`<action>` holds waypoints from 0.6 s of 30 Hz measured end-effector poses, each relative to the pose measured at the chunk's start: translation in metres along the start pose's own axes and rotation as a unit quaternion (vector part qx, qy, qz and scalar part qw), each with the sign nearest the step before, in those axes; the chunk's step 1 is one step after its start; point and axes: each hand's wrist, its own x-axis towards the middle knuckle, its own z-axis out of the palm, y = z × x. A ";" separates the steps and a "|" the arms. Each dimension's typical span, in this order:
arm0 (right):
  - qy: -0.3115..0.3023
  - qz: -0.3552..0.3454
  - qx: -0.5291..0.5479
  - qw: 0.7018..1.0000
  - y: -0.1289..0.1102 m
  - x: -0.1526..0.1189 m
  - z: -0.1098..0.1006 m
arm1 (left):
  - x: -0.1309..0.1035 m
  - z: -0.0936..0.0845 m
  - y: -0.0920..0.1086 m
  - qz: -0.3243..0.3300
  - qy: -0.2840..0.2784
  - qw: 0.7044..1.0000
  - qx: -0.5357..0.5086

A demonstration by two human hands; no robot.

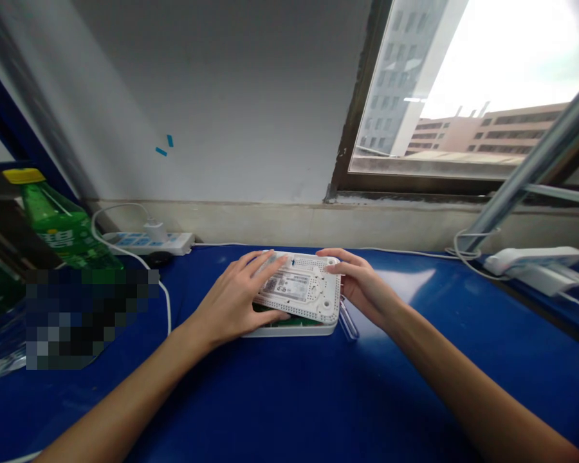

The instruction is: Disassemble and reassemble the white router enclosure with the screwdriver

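A white vented plastic cover (313, 302) with a printed label sits slightly askew over a white casing (294, 332). A strip of green circuit board (296, 319) shows in the gap along the near side. My left hand (236, 292) grips the cover's left part, its fingers over the top and its thumb at the near edge by the gap. At the far right corner, my right hand (361, 283) holds the cover's edge between fingers and thumb; part of that grip is hidden. Just right of the casing lies a slim, clear, purplish object (349, 321), its kind unclear.
Green bottles with a yellow cap (60, 222) stand at the left, near a pixelated patch. A power strip (149, 243) with a plugged-in charger lies by the wall. Another white power strip (535, 265) is at the right, beside a metal pole (525, 167). White cables cross the blue table (289, 399).
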 end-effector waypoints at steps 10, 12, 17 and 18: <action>0.004 -0.012 0.044 0.999 -0.004 0.002 -0.008 | 0.003 0.000 -0.001 -0.170 0.091 0.972 -0.132; -0.038 -0.005 0.038 0.999 -0.004 0.000 -0.007 | 0.005 0.000 0.002 -0.203 0.090 0.934 -0.281; -0.195 -0.008 -0.035 0.980 0.000 -0.010 0.003 | 0.013 -0.007 0.013 -0.303 0.080 0.718 -0.622; -0.228 -0.010 -0.060 0.972 0.000 -0.012 0.005 | 0.014 -0.010 0.015 -0.320 0.078 0.683 -0.652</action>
